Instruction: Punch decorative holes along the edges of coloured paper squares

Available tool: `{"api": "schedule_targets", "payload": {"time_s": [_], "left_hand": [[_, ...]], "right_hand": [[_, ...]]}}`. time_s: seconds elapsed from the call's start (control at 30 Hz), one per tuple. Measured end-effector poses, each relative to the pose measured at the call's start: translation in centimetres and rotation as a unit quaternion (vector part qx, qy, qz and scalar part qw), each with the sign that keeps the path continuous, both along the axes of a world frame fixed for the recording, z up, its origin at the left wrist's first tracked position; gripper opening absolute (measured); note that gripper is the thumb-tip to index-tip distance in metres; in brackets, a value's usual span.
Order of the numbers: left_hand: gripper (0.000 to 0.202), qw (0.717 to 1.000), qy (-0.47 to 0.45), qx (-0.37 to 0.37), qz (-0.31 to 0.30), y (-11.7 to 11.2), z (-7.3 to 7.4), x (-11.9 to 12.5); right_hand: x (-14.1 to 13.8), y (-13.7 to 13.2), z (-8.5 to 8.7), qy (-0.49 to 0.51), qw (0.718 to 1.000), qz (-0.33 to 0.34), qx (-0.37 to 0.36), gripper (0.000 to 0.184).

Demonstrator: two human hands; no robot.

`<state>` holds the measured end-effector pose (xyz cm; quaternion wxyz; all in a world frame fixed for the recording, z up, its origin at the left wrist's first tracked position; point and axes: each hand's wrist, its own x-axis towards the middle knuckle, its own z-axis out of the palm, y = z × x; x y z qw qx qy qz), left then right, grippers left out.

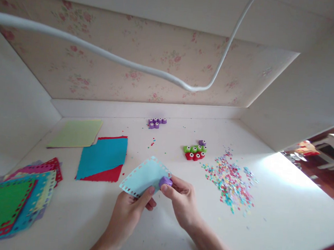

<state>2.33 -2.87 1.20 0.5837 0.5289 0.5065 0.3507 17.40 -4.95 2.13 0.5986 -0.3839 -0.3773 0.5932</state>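
Note:
My left hand pinches the near edge of a light blue paper square with punched holes along its borders, held just above the white desk. My right hand is closed on a small purple paper punch set against the sheet's right corner. Both hands meet in the middle of the desk, near its front.
Punched sheets are stacked at the left. Blue and red sheets and a pale green sheet lie behind. Green, red and purple punches and more purple punches sit further back. Confetti is scattered right. A white cable hangs overhead.

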Motion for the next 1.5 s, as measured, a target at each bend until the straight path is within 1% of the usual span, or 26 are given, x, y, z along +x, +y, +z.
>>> {"api": "schedule_targets", "payload": {"time_s": [0.13, 0.23, 0.33, 0.4, 0.47, 0.6, 0.73, 0.8, 0.87, 0.97, 1.1, 1.17, 1.23, 1.3, 1.33, 1.37, 1.4, 1.43, 1.5], "left_hand": [[0.039, 1.000, -0.001, -0.003, -0.001, 0.0, 0.0, 0.0], [0.039, 1.000, -0.007, -0.007, 0.001, -0.1, 0.0, -0.1], [0.038, 1.000, -0.017, -0.012, 0.011, 0.0, 0.2, -0.3], [0.039, 0.999, -0.020, -0.015, 0.022, 0.1, 0.3, -0.4], [0.040, 0.999, -0.024, -0.013, 0.034, 0.2, 0.6, -0.5], [0.038, 0.998, -0.044, -0.008, 0.054, 0.4, 0.9, -0.7], [0.039, 0.996, -0.061, -0.016, 0.057, 0.5, 0.8, -0.8], [0.040, 0.996, -0.064, -0.023, 0.061, 0.5, 0.7, -0.9], [0.041, 0.995, -0.065, -0.027, 0.064, 0.6, 0.5, -0.9], [0.042, 0.995, -0.063, -0.029, 0.067, 0.8, 0.3, -1.0], [0.042, 0.996, -0.059, -0.027, 0.060, 1.0, 0.1, -1.2], [0.041, 0.996, -0.059, -0.023, 0.055, 1.0, -0.2, -1.2], [0.041, 0.997, -0.058, -0.020, 0.051, 1.1, -0.5, -1.2], [0.040, 0.997, -0.058, -0.018, 0.047, 1.2, -0.8, -1.1], [0.040, 0.997, -0.057, -0.016, 0.044, 1.2, -0.9, -1.1], [0.040, 0.998, -0.054, -0.013, 0.040, 1.2, -1.0, -1.1], [0.040, 0.998, -0.049, -0.010, 0.036, 1.2, -1.1, -1.1], [0.040, 0.999, -0.040, -0.009, 0.034, 1.3, -1.1, -1.1], [0.041, 0.999, -0.022, -0.011, 0.028, 1.4, -1.2, -1.1]], "right_hand": [[-0.1, 0.0, -0.1, 0.011, 1.000, 0.006, 0.008, 0.020], [0.1, 0.0, -0.4, -0.004, 1.000, 0.010, 0.003, 0.020], [0.5, 0.0, -0.8, -0.030, 0.999, 0.014, -0.017, 0.020], [0.8, -0.1, -1.1, -0.040, 0.999, 0.000, -0.031, 0.021], [1.1, -0.2, -1.4, -0.046, 0.998, -0.012, -0.041, 0.026], [1.6, -0.4, -1.8, -0.046, 0.997, -0.043, -0.045, 0.034], [2.3, -0.1, -1.9, -0.056, 0.991, -0.117, -0.036, 0.034], [2.8, 0.2, -1.6, -0.044, 0.985, -0.163, -0.045, 0.033], [3.5, 0.5, -1.2, -0.019, 0.979, -0.193, -0.061, 0.032], [5.0, 0.5, -0.2, -0.019, 0.979, -0.192, -0.067, 0.031], [7.8, 0.5, 1.5, -0.103, 0.977, -0.169, -0.077, 0.038], [9.8, 1.1, 2.5, -0.149, 0.970, -0.175, -0.074, 0.046], [12.3, 2.2, 3.6, -0.194, 0.961, -0.189, -0.051, 0.051], [15.0, 3.9, 4.5, -0.258, 0.946, -0.193, -0.025, 0.050], [16.3, 4.9, 4.8, -0.310, 0.932, -0.188, -0.019, 0.048], [17.6, 6.0, 5.0, -0.382, 0.908, -0.171, -0.017, 0.046], [18.7, 7.1, 5.1, -0.472, 0.869, -0.147, -0.019, 0.045], [19.7, 8.2, 5.1, -0.556, 0.822, -0.122, -0.024, 0.044], [21.0, 10.2, 4.9, -0.634, 0.768, -0.087, -0.033, 0.040]]}}
